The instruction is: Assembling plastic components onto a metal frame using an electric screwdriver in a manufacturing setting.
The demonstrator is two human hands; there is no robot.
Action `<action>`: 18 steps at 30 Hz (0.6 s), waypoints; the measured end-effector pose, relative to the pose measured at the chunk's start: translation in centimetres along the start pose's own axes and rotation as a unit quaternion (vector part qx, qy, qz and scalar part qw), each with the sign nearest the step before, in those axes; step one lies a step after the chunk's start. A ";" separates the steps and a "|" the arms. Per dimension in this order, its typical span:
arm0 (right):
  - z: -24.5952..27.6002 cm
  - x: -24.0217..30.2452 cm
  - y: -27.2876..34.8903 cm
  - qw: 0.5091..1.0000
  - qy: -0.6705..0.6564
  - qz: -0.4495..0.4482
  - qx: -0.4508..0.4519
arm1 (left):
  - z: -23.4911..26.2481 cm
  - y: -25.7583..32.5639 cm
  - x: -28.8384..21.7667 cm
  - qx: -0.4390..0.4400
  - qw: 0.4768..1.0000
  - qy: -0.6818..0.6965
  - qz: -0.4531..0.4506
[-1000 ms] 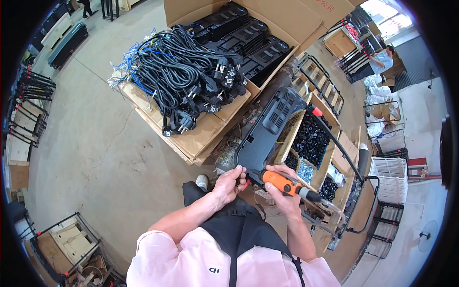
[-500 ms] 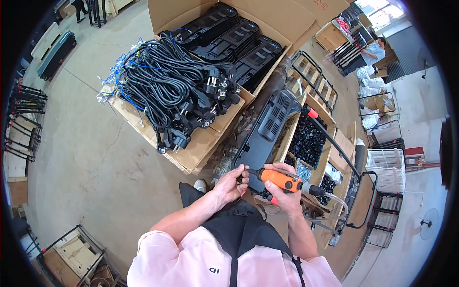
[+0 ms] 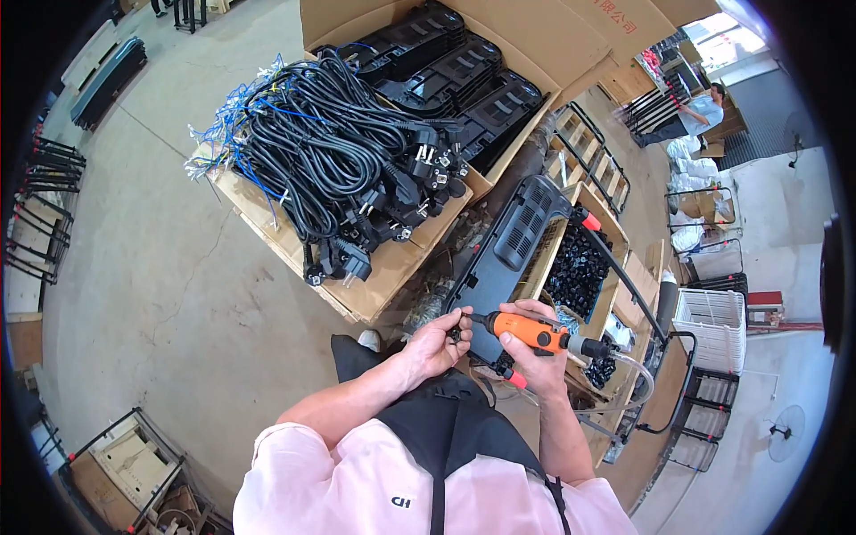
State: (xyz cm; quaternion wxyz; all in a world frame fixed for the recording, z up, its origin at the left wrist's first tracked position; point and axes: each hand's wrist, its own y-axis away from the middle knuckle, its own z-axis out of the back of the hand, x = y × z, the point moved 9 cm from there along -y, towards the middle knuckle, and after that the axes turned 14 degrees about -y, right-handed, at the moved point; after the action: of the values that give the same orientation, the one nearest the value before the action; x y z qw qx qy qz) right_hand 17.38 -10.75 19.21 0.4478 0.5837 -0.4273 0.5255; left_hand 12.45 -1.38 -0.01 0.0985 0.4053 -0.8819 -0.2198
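Note:
My right hand (image 3: pixel 533 346) is wrapped round an orange power screwdriver (image 3: pixel 526 330) with a clear hose at its back end. Its dark tip points left, toward my left hand (image 3: pixel 443 341). Those left fingers are pinched together right at the tip; a small dark thing shows between them, too small to name. Just beyond both hands lies a long black plastic housing (image 3: pixel 486 294) with a raised, vented cover (image 3: pixel 532 227) at its far end. It slants away from me beside a wooden parts bin.
Black power cords (image 3: pixel 330 152) with plugs are heaped on a cardboard box at the far left. Behind them, black plastic shells (image 3: pixel 473 76) fill an open carton. A wooden bin (image 3: pixel 615 294) of small black parts stands at right. A person (image 3: pixel 700 116) is at the far right.
The whole view has shifted a little, so the boxes sit slightly lower and further right. My hands keep the same hold, with the screwdriver tip still at the left fingers.

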 end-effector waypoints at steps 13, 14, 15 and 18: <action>-1.5 -1.6 -3.2 0.998 0.059 -0.023 -0.029 | 0.7 1.4 0.6 -0.040 0.974 -0.220 0.015; -1.7 -1.9 -3.3 0.997 0.074 -0.024 -0.021 | 1.4 1.3 0.6 -0.042 0.975 -0.218 0.015; -2.0 -2.0 -3.5 0.996 0.089 -0.024 -0.014 | 1.6 1.2 0.6 -0.021 0.972 -0.235 0.006; -2.3 -2.0 -3.9 0.995 0.098 -0.008 -0.004 | 1.5 1.5 0.0 0.000 0.961 -0.277 -0.002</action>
State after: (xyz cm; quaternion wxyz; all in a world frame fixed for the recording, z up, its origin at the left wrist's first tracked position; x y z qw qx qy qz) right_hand 20.43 -7.51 17.07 0.4939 0.5310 -0.3792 0.5748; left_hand 10.93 -0.01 -0.61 -0.1503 0.3307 -0.8738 -0.3232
